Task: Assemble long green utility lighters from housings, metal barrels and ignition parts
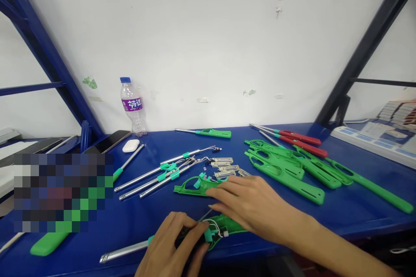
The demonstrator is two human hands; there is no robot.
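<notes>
Near the table's front edge, my left hand (177,242) is closed around an opened green stick lighter (235,225). Its metal tube (123,252) points left out of the grip. White wires (212,223) and a small teal part show at my fingertips. My right hand (251,201) reaches over the lighter's right end, thumb and fingers apart. Its fingertips overlap an empty green casing half (191,188) lying just behind; whether they touch it is unclear. Behind my hands lie clear fuel tanks (224,166) and several metal tubes with wires (156,177).
Green casings (286,177) and red lighters (302,140) lie at right, before a white power strip (373,143). One green lighter (214,133) lies by the wall. A bottle (133,106), white case (131,146) and phone (112,140) are back left. A blurred patch covers the left side.
</notes>
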